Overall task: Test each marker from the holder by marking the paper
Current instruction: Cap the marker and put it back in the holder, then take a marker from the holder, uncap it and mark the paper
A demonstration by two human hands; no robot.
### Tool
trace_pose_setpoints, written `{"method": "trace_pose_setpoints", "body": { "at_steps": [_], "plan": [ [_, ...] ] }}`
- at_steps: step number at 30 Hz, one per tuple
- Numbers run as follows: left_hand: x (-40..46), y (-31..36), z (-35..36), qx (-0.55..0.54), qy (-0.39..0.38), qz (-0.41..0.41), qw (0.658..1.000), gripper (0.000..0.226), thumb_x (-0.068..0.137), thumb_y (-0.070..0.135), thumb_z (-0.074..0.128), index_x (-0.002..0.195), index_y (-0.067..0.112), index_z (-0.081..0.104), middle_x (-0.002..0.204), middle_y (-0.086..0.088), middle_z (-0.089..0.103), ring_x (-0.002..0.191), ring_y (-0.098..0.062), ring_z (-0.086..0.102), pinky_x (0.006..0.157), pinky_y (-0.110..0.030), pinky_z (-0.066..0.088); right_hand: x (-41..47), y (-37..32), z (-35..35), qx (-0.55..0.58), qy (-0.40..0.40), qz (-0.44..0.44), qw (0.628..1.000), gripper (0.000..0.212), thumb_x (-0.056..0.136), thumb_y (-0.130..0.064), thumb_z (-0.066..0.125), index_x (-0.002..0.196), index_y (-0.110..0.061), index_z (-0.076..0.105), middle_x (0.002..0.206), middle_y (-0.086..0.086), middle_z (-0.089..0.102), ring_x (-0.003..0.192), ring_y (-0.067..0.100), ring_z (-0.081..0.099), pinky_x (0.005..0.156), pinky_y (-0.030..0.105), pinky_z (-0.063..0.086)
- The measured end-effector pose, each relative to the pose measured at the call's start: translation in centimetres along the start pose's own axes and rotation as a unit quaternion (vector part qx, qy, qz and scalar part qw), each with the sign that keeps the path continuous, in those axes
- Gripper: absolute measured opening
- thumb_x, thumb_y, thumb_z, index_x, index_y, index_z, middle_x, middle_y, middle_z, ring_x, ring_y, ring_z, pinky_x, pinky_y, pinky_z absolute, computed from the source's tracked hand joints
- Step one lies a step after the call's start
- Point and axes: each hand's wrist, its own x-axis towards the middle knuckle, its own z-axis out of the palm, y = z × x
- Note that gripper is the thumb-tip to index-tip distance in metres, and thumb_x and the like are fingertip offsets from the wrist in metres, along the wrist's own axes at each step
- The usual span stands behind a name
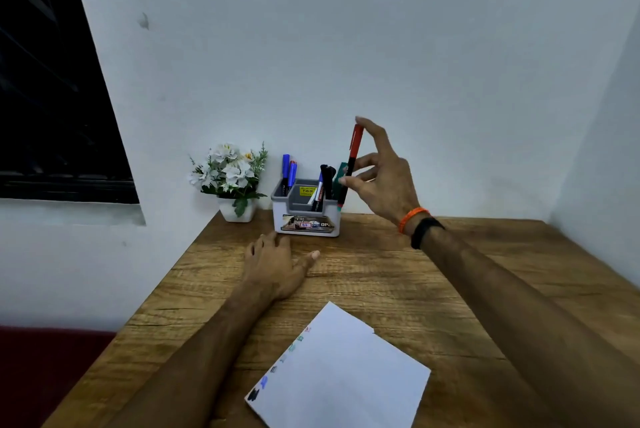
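Observation:
A grey and white marker holder [307, 216] stands at the far edge of the wooden table, against the wall. Blue markers [288, 169] stick out of its left compartment and black markers [325, 182] out of its right. My right hand [381, 178] pinches a red-capped marker [352, 161] upright at the holder's right end, its lower tip level with the rim. My left hand [277, 263] lies flat on the table just in front of the holder, fingers spread. The white paper [346, 375] lies near me, with several colored test marks along its left edge.
A white pot of artificial flowers [232, 182] sits to the left of the holder. The wooden table [450, 289] meets white walls behind and to the right. A dark window is at the left. My right wrist wears orange and black bands.

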Motion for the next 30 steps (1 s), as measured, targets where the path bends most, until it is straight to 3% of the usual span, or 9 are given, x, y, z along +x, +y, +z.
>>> {"method": "trace_pose_setpoints", "body": {
  "at_steps": [4, 11, 18, 24, 27, 30],
  "plan": [
    [0.0, -0.1, 0.0, 0.002, 0.006, 0.0, 1.0, 0.084, 0.085, 0.078, 0.023, 0.142, 0.018, 0.04, 0.155, -0.013, 0.029, 0.143, -0.03, 0.024, 0.117, -0.051, 0.018, 2.0, 1.2, 1.2, -0.019, 0.029, -0.009, 0.999, 0.097, 0.074, -0.01, 0.083, 0.149, -0.035, 0.028, 0.087, -0.002, 0.072, 0.069, 0.01, 0.071, 0.075, 0.029, 0.06],
    [0.0, -0.1, -0.1, 0.014, -0.002, -0.004, 1.0, 0.082, 0.086, 0.077, 0.023, 0.143, 0.02, 0.038, 0.156, -0.012, 0.026, 0.144, -0.031, 0.022, 0.117, -0.05, 0.017, 3.0, 3.5, 3.6, -0.078, 0.007, -0.01, 0.997, 0.092, 0.074, -0.011, 0.082, 0.146, -0.038, 0.031, 0.089, 0.001, 0.075, 0.076, 0.015, 0.072, 0.079, 0.031, 0.059],
    [0.0, 0.0, -0.2, 0.021, -0.011, -0.005, 1.0, 0.083, 0.086, 0.077, 0.022, 0.144, 0.02, 0.037, 0.157, -0.012, 0.025, 0.144, -0.03, 0.021, 0.117, -0.05, 0.017, 1.8, 5.6, 4.5, -0.097, -0.036, 0.028, 0.994, 0.058, 0.077, -0.006, 0.079, 0.127, -0.026, 0.06, 0.111, 0.001, 0.073, 0.082, 0.016, 0.071, 0.086, 0.041, 0.058],
    [0.0, 0.0, -0.2, 0.021, -0.016, -0.006, 1.0, 0.083, 0.086, 0.077, 0.022, 0.144, 0.019, 0.038, 0.157, -0.012, 0.025, 0.144, -0.03, 0.021, 0.117, -0.051, 0.017, 2.0, 4.6, 4.2, -0.069, 0.025, 0.001, 0.997, 0.057, 0.08, -0.003, 0.072, 0.133, -0.021, 0.059, 0.119, 0.004, 0.067, 0.092, 0.016, 0.065, 0.084, 0.034, 0.057],
    [0.1, 0.0, -0.5, 0.012, -0.026, -0.005, 1.0, 0.083, 0.085, 0.078, 0.024, 0.143, 0.02, 0.04, 0.157, -0.011, 0.027, 0.144, -0.029, 0.023, 0.117, -0.051, 0.018, 2.4, 3.0, 4.3, -0.057, 0.07, -0.043, 0.995, 0.045, 0.08, -0.006, 0.069, 0.124, -0.016, 0.063, 0.109, 0.002, 0.068, 0.081, 0.012, 0.062, 0.071, 0.025, 0.053],
    [0.2, -1.0, -1.2, 0.018, -0.015, -0.015, 1.0, 0.081, 0.086, 0.076, 0.026, 0.142, 0.019, 0.04, 0.155, -0.011, 0.03, 0.142, -0.029, 0.027, 0.116, -0.051, 0.021, 3.0, 0.7, 5.0, -0.05, 0.039, -0.067, 0.996, 0.03, 0.082, -0.009, 0.069, 0.111, -0.013, 0.068, 0.098, 0.0, 0.071, 0.072, 0.013, 0.064, 0.067, 0.017, 0.048]
  ]
}}
